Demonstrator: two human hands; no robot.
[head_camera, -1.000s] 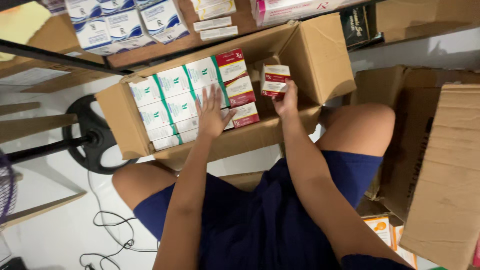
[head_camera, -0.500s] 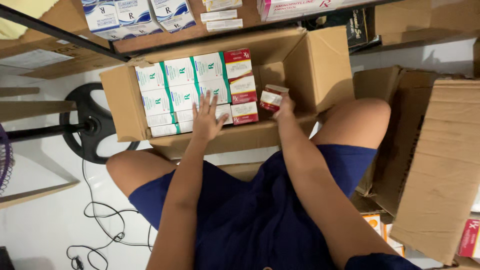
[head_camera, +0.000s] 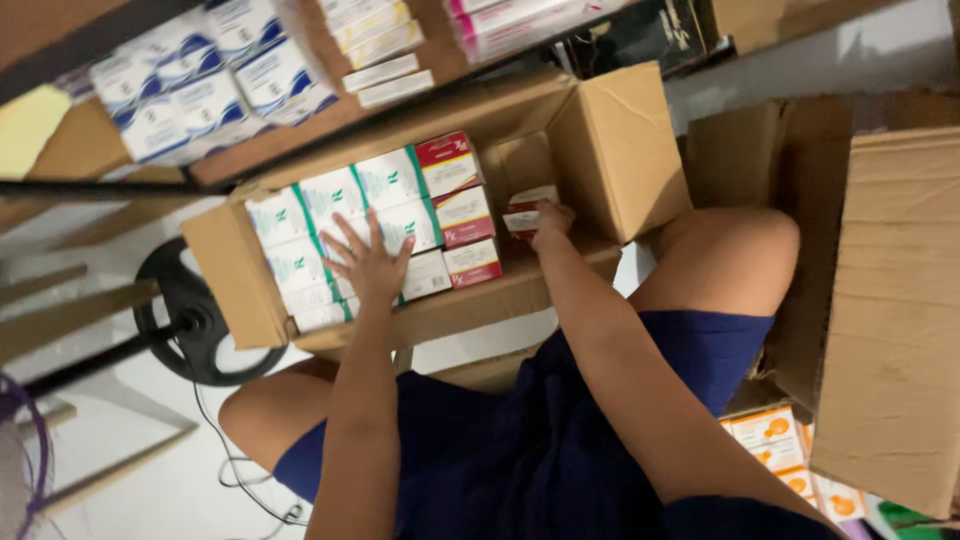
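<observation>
An open cardboard box (head_camera: 620, 150) stands on the floor in front of my knees. Rows of white-and-green small cartons (head_camera: 330, 200) fill its left side, and red-and-white cartons (head_camera: 455, 210) are stacked beside them. My left hand (head_camera: 368, 262) lies flat with fingers spread on the white-and-green cartons. My right hand (head_camera: 548, 222) grips a small red-and-white carton (head_camera: 524, 212) low inside the box, in the gap right of the red-and-white stack.
A wooden shelf above the box carries blue-and-white packs (head_camera: 190, 85) and other cartons (head_camera: 375, 50). A large cardboard box (head_camera: 890, 320) stands at my right, with orange-printed packs (head_camera: 780, 440) below it. A black round stand base (head_camera: 185, 320) and cables lie at left.
My right hand has lowered the small red-and-white carton from above the box's rim down into the gap beside the red stack. My left hand stayed pressed on the green cartons.
</observation>
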